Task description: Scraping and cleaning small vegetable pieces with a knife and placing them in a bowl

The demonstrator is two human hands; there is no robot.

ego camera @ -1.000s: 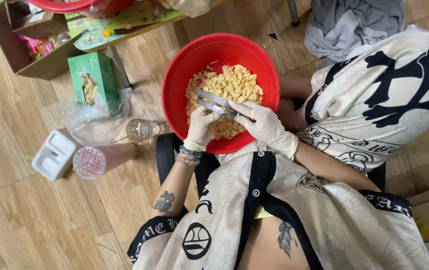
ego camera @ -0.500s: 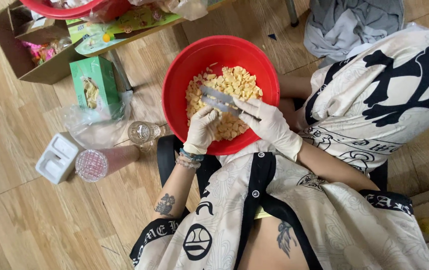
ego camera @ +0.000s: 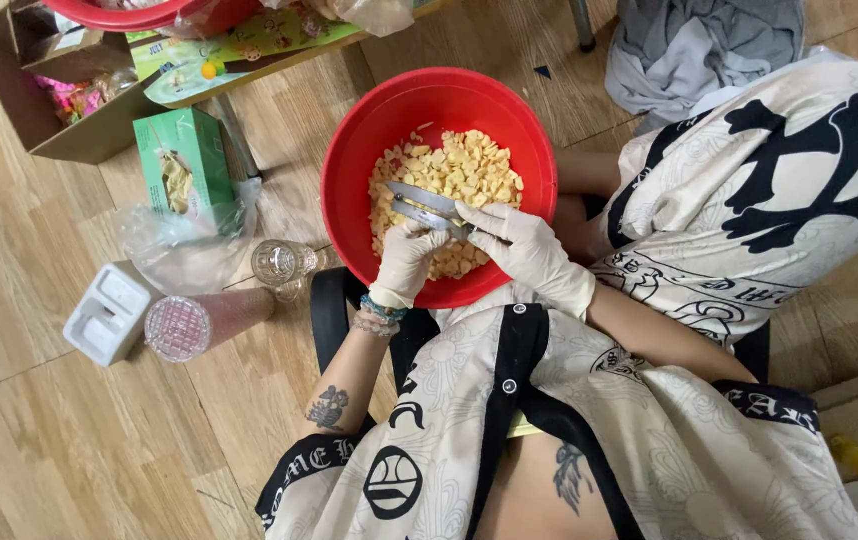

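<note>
A big red basin [ego camera: 369, 150] sits on the wooden floor in front of me, holding a heap of pale yellow peeled pieces [ego camera: 459, 170]. Both my hands wear white gloves and hover over the basin's near side. My right hand [ego camera: 519, 245] grips a metal knife [ego camera: 424, 203] whose blade points left across the heap. My left hand [ego camera: 404, 262] is curled just under the blade, fingers pinched on a small yellow piece that is mostly hidden.
A green box [ego camera: 187, 165], crumpled clear plastic [ego camera: 179, 250], a glass cup [ego camera: 279, 263], a pinkish lidded tumbler [ego camera: 199, 322] and a white tray [ego camera: 109, 312] lie left. A cardboard box [ego camera: 69, 110] is far left, grey cloth [ego camera: 694, 50] at the top right.
The hands and knife stay over the basin's near side; the blade has shifted slightly, and the view has moved a little.
</note>
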